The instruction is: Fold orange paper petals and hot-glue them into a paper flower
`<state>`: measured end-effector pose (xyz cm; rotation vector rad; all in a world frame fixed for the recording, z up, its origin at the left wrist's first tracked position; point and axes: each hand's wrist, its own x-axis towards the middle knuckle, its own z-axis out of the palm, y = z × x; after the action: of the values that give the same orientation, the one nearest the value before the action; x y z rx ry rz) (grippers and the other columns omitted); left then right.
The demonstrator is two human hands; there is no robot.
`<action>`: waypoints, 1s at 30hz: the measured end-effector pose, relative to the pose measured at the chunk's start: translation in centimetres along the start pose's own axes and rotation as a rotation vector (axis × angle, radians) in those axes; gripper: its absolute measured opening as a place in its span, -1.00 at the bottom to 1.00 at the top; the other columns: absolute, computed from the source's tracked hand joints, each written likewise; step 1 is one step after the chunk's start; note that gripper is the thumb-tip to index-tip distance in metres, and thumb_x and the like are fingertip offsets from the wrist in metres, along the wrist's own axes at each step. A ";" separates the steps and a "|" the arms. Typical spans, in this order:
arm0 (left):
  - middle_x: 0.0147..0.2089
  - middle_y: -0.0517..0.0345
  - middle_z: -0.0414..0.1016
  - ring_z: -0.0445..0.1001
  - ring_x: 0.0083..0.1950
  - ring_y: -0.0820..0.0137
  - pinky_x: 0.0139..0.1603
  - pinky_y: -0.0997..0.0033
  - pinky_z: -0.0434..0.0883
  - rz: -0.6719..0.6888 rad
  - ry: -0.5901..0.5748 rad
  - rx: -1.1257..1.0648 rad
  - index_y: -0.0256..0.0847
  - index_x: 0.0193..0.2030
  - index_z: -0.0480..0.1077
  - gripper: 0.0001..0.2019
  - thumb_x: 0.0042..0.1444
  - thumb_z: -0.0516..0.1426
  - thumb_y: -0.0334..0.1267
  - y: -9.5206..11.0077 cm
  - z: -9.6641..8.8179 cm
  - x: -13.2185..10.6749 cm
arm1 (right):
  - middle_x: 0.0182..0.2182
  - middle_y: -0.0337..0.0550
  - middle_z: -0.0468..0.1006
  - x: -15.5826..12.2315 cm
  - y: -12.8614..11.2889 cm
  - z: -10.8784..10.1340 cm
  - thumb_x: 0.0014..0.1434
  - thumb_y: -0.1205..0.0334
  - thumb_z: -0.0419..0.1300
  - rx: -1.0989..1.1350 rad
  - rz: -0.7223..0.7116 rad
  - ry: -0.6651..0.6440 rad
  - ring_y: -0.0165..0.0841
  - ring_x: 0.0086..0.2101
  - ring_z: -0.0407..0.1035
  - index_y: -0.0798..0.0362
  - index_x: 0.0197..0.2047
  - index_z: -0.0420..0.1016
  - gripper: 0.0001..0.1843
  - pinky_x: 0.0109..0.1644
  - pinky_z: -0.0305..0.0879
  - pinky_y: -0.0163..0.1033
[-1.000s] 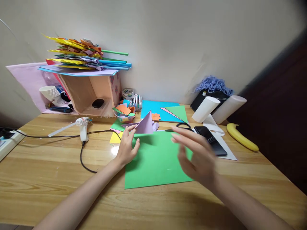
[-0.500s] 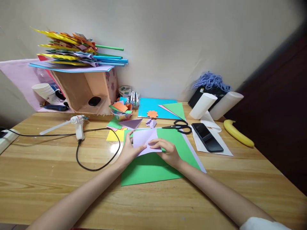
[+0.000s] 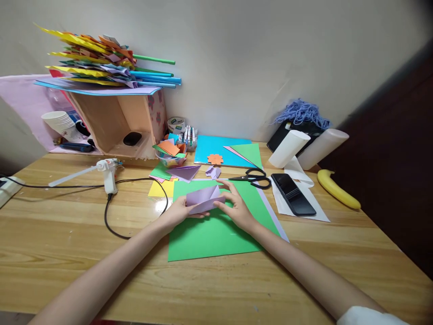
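A sheet of light purple paper, bent up into a partly folded shape, is held above a large green sheet. My left hand grips its left side, with fingers reaching underneath. At the right corner, my right hand pinches the paper between thumb and a finger, and its index finger points outward. Just beyond lie a small folded purple paper piece, a folded purple triangle and black-handled scissors.
A white glue gun with a black cord lies on the left. Behind it stands an open box topped with colourful paper flowers. To the right are a phone, a banana and paper rolls.
The purple paper was nearly flat facing me and is now bent along a fold, its lower edge raised. My left thumb has left its front, and the right fingers have shifted to its right corner.
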<state>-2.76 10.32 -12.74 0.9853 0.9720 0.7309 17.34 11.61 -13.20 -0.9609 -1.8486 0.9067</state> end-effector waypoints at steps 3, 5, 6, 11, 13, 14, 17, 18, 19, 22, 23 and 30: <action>-0.14 -0.07 0.53 0.54 -0.20 0.27 -0.14 0.37 0.46 -0.027 -0.083 0.005 -0.26 -0.01 0.40 -0.53 -0.14 0.27 -0.28 0.3 -0.2 -0.1 | -0.01 -0.03 0.32 0.1 0.4 0.2 0.10 0.07 0.16 0.165 0.126 -0.071 -0.26 -0.06 0.26 0.08 -0.45 0.40 -0.75 -0.05 0.23 -0.21; -0.12 -0.12 0.52 0.53 -0.17 0.23 -0.10 0.32 0.44 -0.047 -0.132 0.017 -0.30 0.00 0.39 -0.55 -0.09 0.24 -0.26 0.4 -0.3 -0.1 | -0.31 -0.13 0.41 0.1 0.7 0.4 0.08 0.05 0.17 0.222 0.200 -0.073 -0.32 -0.27 0.32 0.08 -0.47 0.35 -0.73 -0.23 0.25 -0.28; -0.11 -0.14 0.51 0.53 -0.15 0.22 -0.09 0.30 0.44 -0.058 -0.150 0.019 -0.32 0.00 0.39 -0.56 -0.07 0.22 -0.23 0.5 -0.3 -0.1 | -0.44 -0.20 0.37 0.0 0.9 0.5 0.06 0.04 0.18 0.227 0.230 -0.057 -0.36 -0.38 0.29 0.08 -0.49 0.33 -0.72 -0.31 0.22 -0.31; -0.14 -0.19 0.51 0.52 -0.20 0.19 -0.21 0.28 0.44 -0.076 -0.058 -0.113 -0.41 -0.04 0.37 -0.39 0.04 0.00 0.15 0.7 0.0 0.0 | -0.60 -0.32 0.20 -0.3 1.2 0.7 0.01 0.03 0.21 0.189 0.302 0.024 -0.46 -0.54 0.11 0.09 -0.55 0.25 -0.67 -0.48 0.02 -0.36; -0.21 -0.13 0.52 0.51 -0.26 0.22 -0.29 0.32 0.42 -0.042 -0.002 -0.062 -0.38 -0.08 0.38 -0.35 0.00 -0.01 0.23 0.7 0.2 -0.1 | -0.61 -0.33 0.19 -0.3 1.2 0.8 -0.01 0.02 0.21 0.178 0.310 0.027 -0.47 -0.55 0.09 0.09 -0.55 0.25 -0.66 -0.49 -0.01 -0.36; -0.25 -0.07 0.53 0.50 -0.29 0.25 -0.32 0.36 0.41 -0.018 0.032 0.019 -0.36 -0.11 0.39 -0.39 -0.04 0.05 0.20 0.7 0.4 -0.2 | -0.61 -0.33 0.19 -0.4 1.1 0.8 -0.01 0.02 0.21 0.176 0.311 0.022 -0.47 -0.55 0.09 0.09 -0.55 0.25 -0.66 -0.49 -0.01 -0.36; -0.35 0.07 0.51 0.45 -0.37 0.36 -0.40 0.48 0.32 0.055 0.153 0.306 -0.33 -0.22 0.43 -0.55 -0.16 0.23 0.00 0.6 0.8 -0.5 | -0.61 -0.34 0.19 -0.5 1.0 0.8 -0.02 0.04 0.23 0.165 0.305 -0.003 -0.48 -0.55 0.09 0.09 -0.56 0.26 -0.67 -0.49 0.00 -0.36; -0.37 0.09 0.50 0.43 -0.38 0.38 -0.41 0.50 0.30 0.072 0.181 0.366 -0.33 -0.25 0.44 -0.60 -0.16 0.24 -0.04 0.5 0.9 -0.6 | -0.61 -0.34 0.19 -0.6 0.9 0.9 -0.02 0.04 0.24 0.162 0.302 -0.004 -0.48 -0.55 0.09 0.09 -0.57 0.26 -0.66 -0.49 0.00 -0.36; -0.37 0.10 0.49 0.42 -0.38 0.39 -0.41 0.51 0.29 0.087 0.201 0.401 -0.33 -0.27 0.44 -0.63 -0.14 0.23 -0.06 0.5 1.0 -0.6 | -0.61 -0.34 0.20 -0.6 0.9 0.9 -0.02 0.03 0.24 0.162 0.301 0.000 -0.48 -0.55 0.10 0.09 -0.57 0.27 -0.66 -0.49 0.01 -0.36; -0.36 0.09 0.49 0.42 -0.39 0.40 -0.42 0.50 0.29 0.099 0.220 0.402 -0.33 -0.28 0.43 -0.67 -0.10 0.20 -0.09 0.2 1.1 -0.5 | -0.56 -0.29 0.32 -0.5 1.1 0.8 -0.02 0.02 0.24 0.209 0.308 0.020 -0.45 -0.51 0.20 0.10 -0.50 0.35 -0.70 -0.44 0.11 -0.35; -0.36 0.08 0.49 0.42 -0.40 0.40 -0.42 0.50 0.30 0.091 0.214 0.372 -0.34 -0.27 0.42 -0.67 -0.09 0.20 -0.10 0.2 1.1 -0.4 | -0.54 -0.27 0.36 -0.5 1.2 0.8 -0.02 0.02 0.24 0.234 0.315 0.031 -0.43 -0.49 0.23 0.10 -0.47 0.37 -0.70 -0.42 0.14 -0.34; -0.42 0.06 0.52 0.48 -0.46 0.41 -0.44 0.49 0.37 0.076 0.089 0.195 -0.34 -0.22 0.36 -0.65 -0.02 0.16 -0.08 -0.2 1.2 -0.1 | -0.60 -0.30 0.34 0.0 1.4 0.4 -0.15 0.04 0.33 0.315 0.395 0.103 -0.47 -0.55 0.20 0.11 -0.54 0.35 -0.67 -0.46 0.09 -0.35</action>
<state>-1.65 9.75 -12.67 1.1730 1.1034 0.7580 17.31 12.17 -14.57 -1.1652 -1.3963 1.3141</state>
